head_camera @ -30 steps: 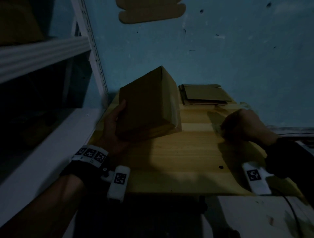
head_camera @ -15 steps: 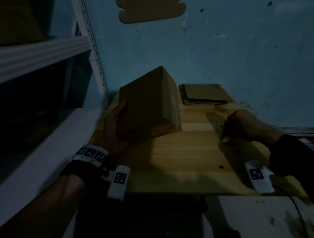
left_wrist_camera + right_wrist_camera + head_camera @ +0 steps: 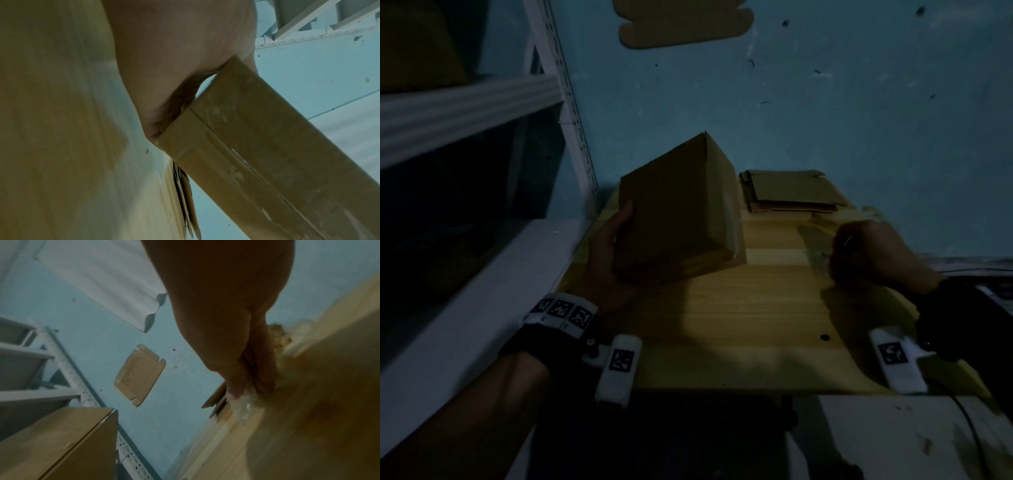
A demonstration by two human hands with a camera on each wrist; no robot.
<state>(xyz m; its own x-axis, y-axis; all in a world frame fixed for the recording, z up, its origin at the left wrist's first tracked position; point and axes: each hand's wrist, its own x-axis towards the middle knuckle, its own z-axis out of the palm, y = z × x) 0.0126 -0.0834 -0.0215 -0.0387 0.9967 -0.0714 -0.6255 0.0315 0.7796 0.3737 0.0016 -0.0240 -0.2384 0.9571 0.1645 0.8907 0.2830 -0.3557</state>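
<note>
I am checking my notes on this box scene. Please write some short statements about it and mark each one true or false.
1. The left hand holds the box. True.
2. The box stands flat on the table. False: it is tilted in that hand.
3. The right hand pinches a clear film. True.
4. The flat cardboard lies on top of the box. False: it lies on the table's far end, to the right of the box.
</note>
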